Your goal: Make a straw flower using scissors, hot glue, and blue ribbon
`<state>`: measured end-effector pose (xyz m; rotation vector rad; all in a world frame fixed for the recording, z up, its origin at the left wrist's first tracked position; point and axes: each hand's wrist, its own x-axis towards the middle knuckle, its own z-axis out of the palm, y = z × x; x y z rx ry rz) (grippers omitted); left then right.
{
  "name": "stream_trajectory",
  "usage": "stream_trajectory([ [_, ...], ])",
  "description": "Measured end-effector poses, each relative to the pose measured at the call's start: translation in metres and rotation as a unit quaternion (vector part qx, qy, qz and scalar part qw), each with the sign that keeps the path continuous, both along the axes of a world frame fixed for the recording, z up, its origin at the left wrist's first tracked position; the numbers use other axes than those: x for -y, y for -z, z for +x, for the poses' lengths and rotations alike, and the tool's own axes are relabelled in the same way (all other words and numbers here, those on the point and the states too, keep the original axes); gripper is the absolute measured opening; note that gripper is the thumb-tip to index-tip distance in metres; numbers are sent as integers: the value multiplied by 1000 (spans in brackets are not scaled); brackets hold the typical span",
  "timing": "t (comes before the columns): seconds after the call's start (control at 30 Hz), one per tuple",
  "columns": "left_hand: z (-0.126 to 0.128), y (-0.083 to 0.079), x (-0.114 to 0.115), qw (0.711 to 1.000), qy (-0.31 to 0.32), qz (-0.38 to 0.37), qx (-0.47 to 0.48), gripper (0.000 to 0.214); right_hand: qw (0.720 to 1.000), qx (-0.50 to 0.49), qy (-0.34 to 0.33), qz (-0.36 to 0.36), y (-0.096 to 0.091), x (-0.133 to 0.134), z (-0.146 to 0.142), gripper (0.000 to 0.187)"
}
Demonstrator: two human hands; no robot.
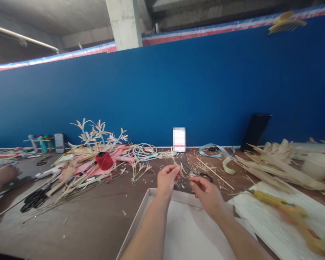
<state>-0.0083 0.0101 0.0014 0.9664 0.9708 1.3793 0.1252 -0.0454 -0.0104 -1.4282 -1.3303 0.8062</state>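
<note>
My left hand (165,182) is closed in a pinch above the back edge of a shallow white box (141,215). A pale, thin strip of dried husk (173,156) shows just above its fingers; whether they grip it I cannot tell. My right hand (207,193) also has thumb and fingers pinched together, a little to the right. Anything between its fingertips is too small to name. Dark-handled scissors (207,177) lie open on the table just behind it, among small husk scraps. The two hands are apart.
A yellow glue gun (289,213) rests on printed paper at right, near dried husks (281,166). Husk flowers (90,135), red thread (104,160) and black scissors (36,198) lie left. A phone (179,140) leans on the blue partition (165,90). Another person's arm (1,178) enters at far left.
</note>
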Motion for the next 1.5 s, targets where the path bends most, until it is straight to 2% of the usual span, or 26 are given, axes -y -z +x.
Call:
stream_trajectory([
  [0.27, 3, -4, 4, 999, 7, 4, -39, 29, 1000, 23, 4, -9, -7, 2, -1, 31],
  [0.43, 10, -3, 10, 995, 65, 26, -75, 25, 999, 22, 35, -12, -15, 4, -2, 42],
  [0.6, 12, -1, 14, 986, 101, 70, -115, 22, 998, 51, 23, -13, -12, 3, 1, 44],
  [0.7, 12, 0, 14, 984, 101, 76, -128, 21, 998, 57, 25, -6, -9, 2, 2, 42],
  [0.83, 13, 0, 13, 985, 67, 73, -138, 21, 998, 65, 19, -5, -9, 2, 1, 38],
  [1.1, 13, -3, 13, 995, 79, 3, -58, 24, 1000, 9, -8, 16, -1, -1, -1, 30],
  [1.27, 8, -1, 10, 998, 62, -16, 21, 30, 998, -56, -19, 18, 6, -5, -2, 35],
  [1.37, 6, 0, 7, 997, 49, -21, 48, 34, 999, -46, 17, 14, 7, -6, -1, 37],
  [1.5, 5, 2, 4, 999, 13, -14, 36, 36, 992, -58, 109, 29, 0, -6, 10, 42],
])
